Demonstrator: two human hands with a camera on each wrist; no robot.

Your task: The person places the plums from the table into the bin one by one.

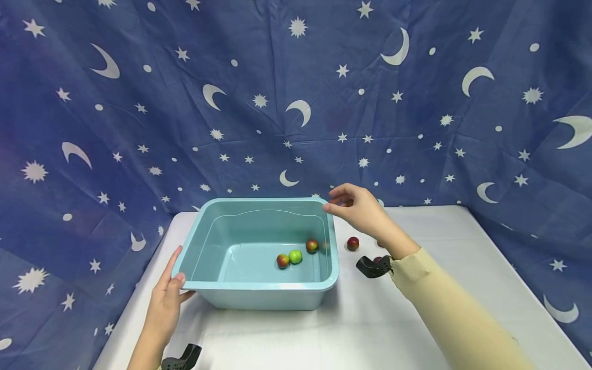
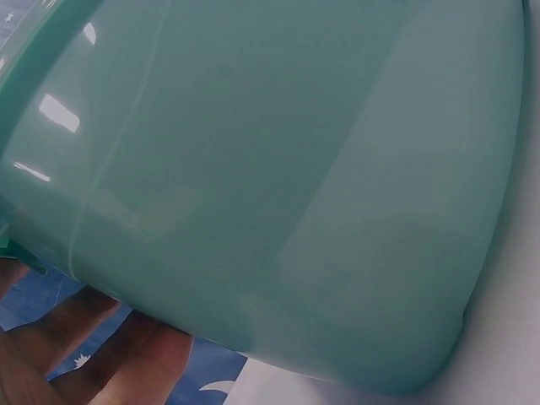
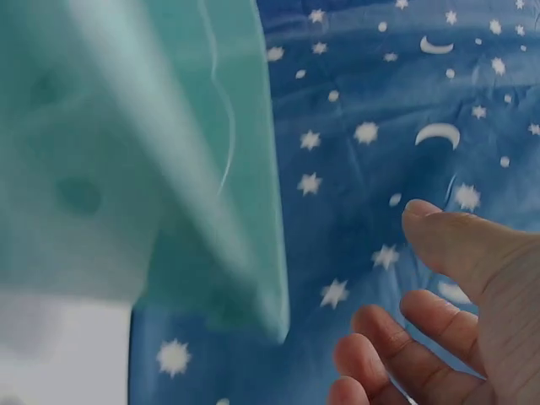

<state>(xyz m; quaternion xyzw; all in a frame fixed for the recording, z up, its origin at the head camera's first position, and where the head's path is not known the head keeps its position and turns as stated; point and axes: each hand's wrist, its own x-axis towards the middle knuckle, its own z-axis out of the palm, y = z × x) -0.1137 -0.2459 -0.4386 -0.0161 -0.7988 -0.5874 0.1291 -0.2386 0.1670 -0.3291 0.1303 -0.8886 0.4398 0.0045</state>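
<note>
A light blue plastic basin (image 1: 259,285) stands on the white table. My left hand (image 1: 167,298) holds its front left corner, the thumb by the rim and the fingers along the outer wall. In the left wrist view, those fingers (image 2: 143,363) lie against the basin wall (image 2: 253,169). Beside the back right corner, my right hand (image 1: 353,205) is empty with loosely bent fingers; the right wrist view shows a gap between it and the basin (image 3: 245,126). Inside are a green fruit (image 1: 295,256) and two small red-green fruits (image 1: 283,261) (image 1: 312,246).
A dark red fruit (image 1: 353,243) lies on the white tablecloth (image 1: 439,288) right of the basin. Near it, another dark red fruit (image 1: 381,243) is mostly hidden by my right wrist. A blue curtain (image 1: 296,103) with moons and stars hangs behind the table.
</note>
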